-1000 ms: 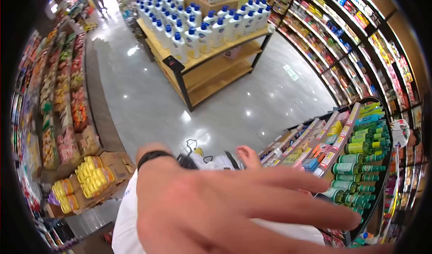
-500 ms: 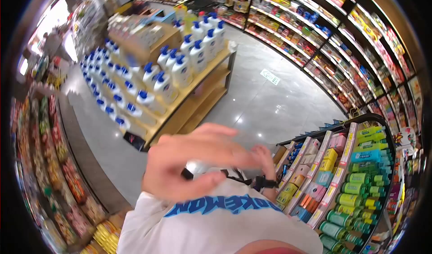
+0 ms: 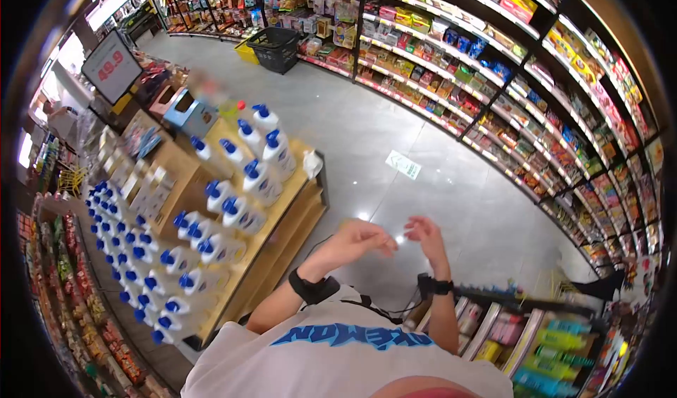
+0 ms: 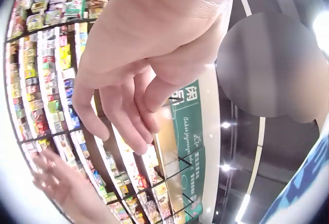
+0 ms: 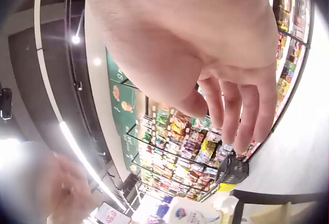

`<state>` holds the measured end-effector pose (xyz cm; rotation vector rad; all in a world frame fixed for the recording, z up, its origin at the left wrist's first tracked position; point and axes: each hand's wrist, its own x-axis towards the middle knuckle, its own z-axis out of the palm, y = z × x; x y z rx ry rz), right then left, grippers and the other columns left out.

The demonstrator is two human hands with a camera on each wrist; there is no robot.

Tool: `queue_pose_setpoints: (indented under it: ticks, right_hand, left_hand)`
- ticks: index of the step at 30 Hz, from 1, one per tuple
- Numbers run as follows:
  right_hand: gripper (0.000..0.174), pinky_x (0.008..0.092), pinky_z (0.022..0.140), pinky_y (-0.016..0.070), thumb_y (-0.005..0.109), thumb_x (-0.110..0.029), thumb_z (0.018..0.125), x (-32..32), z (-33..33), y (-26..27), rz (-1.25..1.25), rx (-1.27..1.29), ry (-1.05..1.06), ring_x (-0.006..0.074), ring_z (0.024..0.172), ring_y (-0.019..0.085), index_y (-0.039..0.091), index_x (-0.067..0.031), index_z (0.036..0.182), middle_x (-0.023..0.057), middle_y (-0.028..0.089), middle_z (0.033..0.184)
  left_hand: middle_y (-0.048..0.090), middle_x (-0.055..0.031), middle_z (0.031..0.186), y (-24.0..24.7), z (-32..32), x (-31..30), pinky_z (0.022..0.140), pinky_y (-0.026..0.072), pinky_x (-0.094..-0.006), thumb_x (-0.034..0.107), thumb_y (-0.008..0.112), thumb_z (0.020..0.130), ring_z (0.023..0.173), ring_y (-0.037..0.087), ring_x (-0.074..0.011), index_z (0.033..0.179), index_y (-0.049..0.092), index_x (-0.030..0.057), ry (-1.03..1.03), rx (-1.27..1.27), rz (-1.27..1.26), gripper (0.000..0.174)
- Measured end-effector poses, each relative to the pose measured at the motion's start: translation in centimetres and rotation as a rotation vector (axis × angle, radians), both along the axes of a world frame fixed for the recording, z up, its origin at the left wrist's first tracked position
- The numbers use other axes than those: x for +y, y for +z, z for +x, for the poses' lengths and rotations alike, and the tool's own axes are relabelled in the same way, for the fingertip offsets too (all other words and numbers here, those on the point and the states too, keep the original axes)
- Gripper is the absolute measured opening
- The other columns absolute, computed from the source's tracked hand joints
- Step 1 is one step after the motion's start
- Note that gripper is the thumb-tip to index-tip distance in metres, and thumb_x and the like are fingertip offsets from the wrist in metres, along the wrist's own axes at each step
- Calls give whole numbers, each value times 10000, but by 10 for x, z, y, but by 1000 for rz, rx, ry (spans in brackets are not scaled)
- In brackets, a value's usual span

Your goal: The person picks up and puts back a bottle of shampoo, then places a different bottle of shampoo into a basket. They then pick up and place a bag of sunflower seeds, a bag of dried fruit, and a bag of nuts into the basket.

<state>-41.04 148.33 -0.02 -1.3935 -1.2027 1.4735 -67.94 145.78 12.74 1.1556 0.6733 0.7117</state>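
Both hands are held out in front of the white shirt [image 3: 338, 359], above the grey floor in the head view. My left hand [image 3: 356, 243] has its fingers loosely bent, with nothing between them. A short gap away, my right hand [image 3: 427, 239] is raised with relaxed fingers and holds nothing. The left wrist view gives a close look at the left hand [image 4: 149, 54], its fingers hanging slightly curled. Seen from the right wrist, the right hand [image 5: 205, 64] also hangs loosely with an empty palm. A black band [image 3: 312, 287] circles the left wrist and another [image 3: 436, 285] the right.
A wooden display table [image 3: 282, 221] crowded with white pump bottles [image 3: 243, 214] stands to the left. Stocked shelves [image 3: 451, 66] curve along the back and right. A black shopping basket [image 3: 275, 49] is on the floor at the back. Slanted bottle shelves [image 3: 522, 341] are near, at lower right.
The view has swung to the right, so the bottle table now sits further left. My left hand, earlier large before the head camera, has dropped away from it and is beside the right hand.
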Motion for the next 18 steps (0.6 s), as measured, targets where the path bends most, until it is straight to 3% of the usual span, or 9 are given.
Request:
queue_pose_setpoints:
  ticks: [2,6,10,14,15,18]
  right_hand:
    - [283,277,773,521,493,-157,998,50,11,-29,14,-90,88,162,855,662,579,0,1217,93,677,1013]
    - [305,304,785,539,496,-194,1002,153,42,-42,-138,-131,-1,199,869,669,575,0,1224,122,670,1060]
    - [313,297,786,535,499,-178,997,255,63,-2,-147,-60,-208,212,882,667,555,22,1231,138,663,1042]
    - [298,312,791,539,511,-168,984,362,80,9,-144,-127,-318,218,897,664,557,26,1206,140,662,1028]
    - [295,314,785,541,512,-168,982,389,80,3,-156,-110,-319,218,891,666,561,23,1203,140,663,1024]
    - [288,316,765,548,515,-167,979,489,86,-14,-195,-95,-284,216,869,675,570,18,1194,138,669,1016]
  left_hand:
    - [720,-108,931,5,25,88,825,498,-291,206,501,1012,890,673,-154,969,689,-41,-49,-55,137,313]
    - [716,-140,936,17,63,257,857,501,-318,254,418,1044,892,686,-205,964,686,-59,-106,-171,93,419]
    - [719,-86,872,42,94,400,828,494,-303,402,363,1057,806,697,-160,903,710,-13,-116,-328,107,562]
    - [719,-82,862,54,101,519,808,513,-286,320,435,1045,812,701,-171,893,712,-26,-12,-321,187,469]
    - [726,-90,868,47,102,549,783,527,-277,239,512,1016,820,703,-168,903,717,-39,72,-329,170,363]
    - [731,-99,887,28,80,638,761,537,-276,187,577,978,812,704,-162,927,718,-47,256,-198,195,278]
